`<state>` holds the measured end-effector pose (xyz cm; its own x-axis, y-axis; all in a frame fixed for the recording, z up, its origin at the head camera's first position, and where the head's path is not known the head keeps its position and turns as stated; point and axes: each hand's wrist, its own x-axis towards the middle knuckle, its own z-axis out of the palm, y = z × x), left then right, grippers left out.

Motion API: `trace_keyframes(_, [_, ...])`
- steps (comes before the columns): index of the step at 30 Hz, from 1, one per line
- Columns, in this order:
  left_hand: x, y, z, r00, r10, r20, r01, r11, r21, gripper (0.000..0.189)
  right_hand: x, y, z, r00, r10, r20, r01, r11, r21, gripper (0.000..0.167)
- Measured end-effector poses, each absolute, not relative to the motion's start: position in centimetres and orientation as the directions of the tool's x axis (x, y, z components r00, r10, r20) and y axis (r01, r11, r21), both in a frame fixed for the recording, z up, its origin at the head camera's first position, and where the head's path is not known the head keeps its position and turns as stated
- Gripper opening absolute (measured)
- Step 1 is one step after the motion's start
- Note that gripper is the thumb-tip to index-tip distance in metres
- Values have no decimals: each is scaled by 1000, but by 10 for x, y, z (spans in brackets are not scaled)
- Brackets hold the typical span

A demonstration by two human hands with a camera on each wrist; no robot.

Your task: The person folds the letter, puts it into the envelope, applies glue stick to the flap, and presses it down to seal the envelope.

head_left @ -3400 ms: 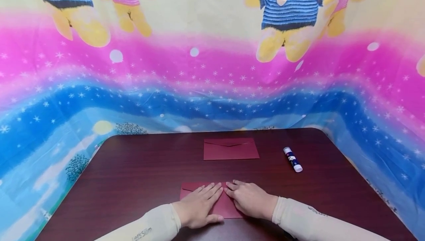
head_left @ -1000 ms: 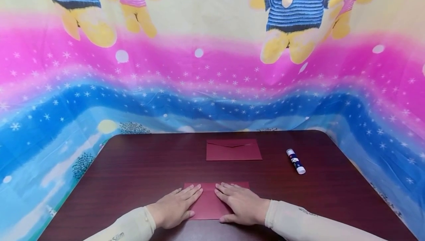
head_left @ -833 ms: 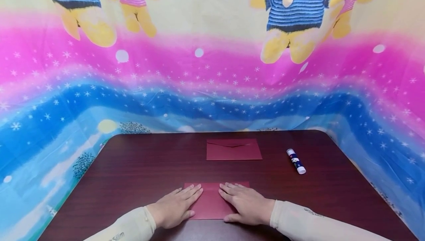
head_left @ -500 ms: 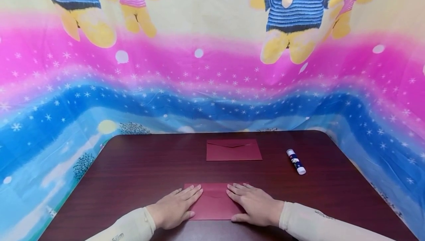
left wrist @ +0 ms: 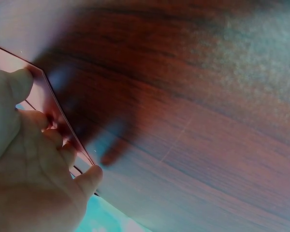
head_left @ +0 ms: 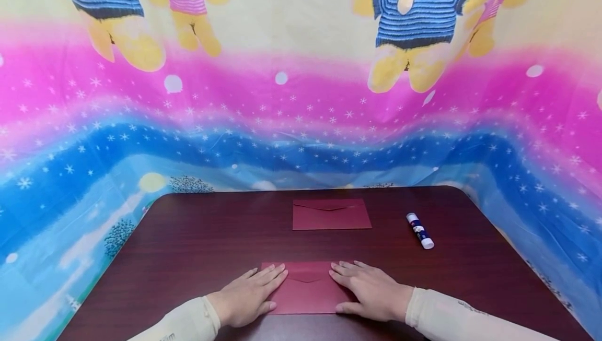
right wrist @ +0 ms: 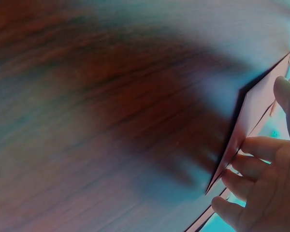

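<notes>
A dark red envelope (head_left: 308,296) lies flat near the table's front edge, its pointed flap folded down and facing up. On its left end rests my left hand (head_left: 246,296), fingers straight and pointing to the far right. My right hand (head_left: 373,294) lies across the right end in the same way, thumb along the near edge. In the left wrist view, the left hand (left wrist: 34,159) touches the envelope (left wrist: 53,108) with its fingertips. The right wrist view has the right hand (right wrist: 266,179) doing likewise at the other end of the envelope (right wrist: 251,106).
A second dark red envelope (head_left: 331,215) lies farther back, flap up. To its right is a glue stick (head_left: 420,231) with white ends and a dark blue label. The dark wooden table (head_left: 211,236) meets a printed cloth backdrop (head_left: 282,101) behind and at both sides.
Earlier both hands were close together over the middle of the near envelope. The left hand has moved left to its end, and the right hand has slid right, uncovering the flap's tip.
</notes>
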<state>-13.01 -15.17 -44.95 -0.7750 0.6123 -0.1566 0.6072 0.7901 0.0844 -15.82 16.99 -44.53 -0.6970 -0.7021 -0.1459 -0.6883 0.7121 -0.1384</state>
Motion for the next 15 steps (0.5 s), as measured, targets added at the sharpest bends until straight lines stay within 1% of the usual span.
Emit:
trace_keyframes(10, [-131,-153,-453,-771,621,-140,619,783,64,65,-159,181,-446,-710,-689,-146,-669,725,-166,76])
trace_keyframes(15, [-132,-154,-455,-757,643,-117,641,765,59,63,-157,184,-450,-709,-693,-129,-671,720,-177,78])
